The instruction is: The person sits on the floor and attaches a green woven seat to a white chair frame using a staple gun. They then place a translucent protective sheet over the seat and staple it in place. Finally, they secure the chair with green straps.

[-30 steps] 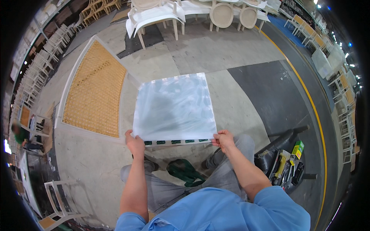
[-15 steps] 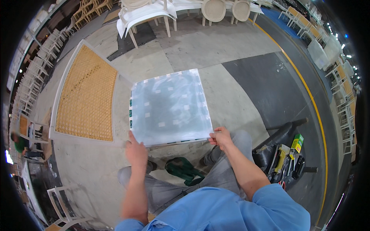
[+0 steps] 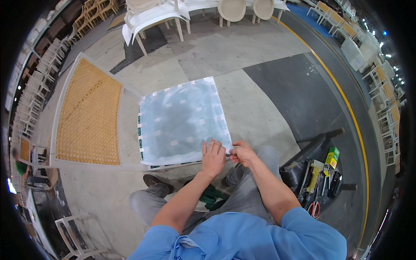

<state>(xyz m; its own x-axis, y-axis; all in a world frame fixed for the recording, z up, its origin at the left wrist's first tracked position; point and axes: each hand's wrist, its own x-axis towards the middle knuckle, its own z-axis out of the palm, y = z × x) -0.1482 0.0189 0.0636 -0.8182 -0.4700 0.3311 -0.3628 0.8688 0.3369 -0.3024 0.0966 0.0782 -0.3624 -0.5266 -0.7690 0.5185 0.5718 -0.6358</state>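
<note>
A chair with a woven cane back in a pale frame stands before me. Over its seat lies a thin, see-through whitish fabric sheet, with pale patches showing through and dark green marks along the left and near edges. My left hand rests on the sheet by the near right corner, fingers stretched out. Right beside it, my right hand pinches the sheet's edge at that corner, thumb and fingers pressed together. The underside of the corner is hidden by my fingers.
By my right knee, a black stool carries a yellow-green box, a yellow-handled tool, red-handled scissors and other tools. Dark green cloth lies between my legs. White-covered furniture stands ahead; chair rows line both sides.
My left hand has left the near left corner and come right, beside my right hand. The right hand stays at the near right corner. The whole view has shifted slightly.
</note>
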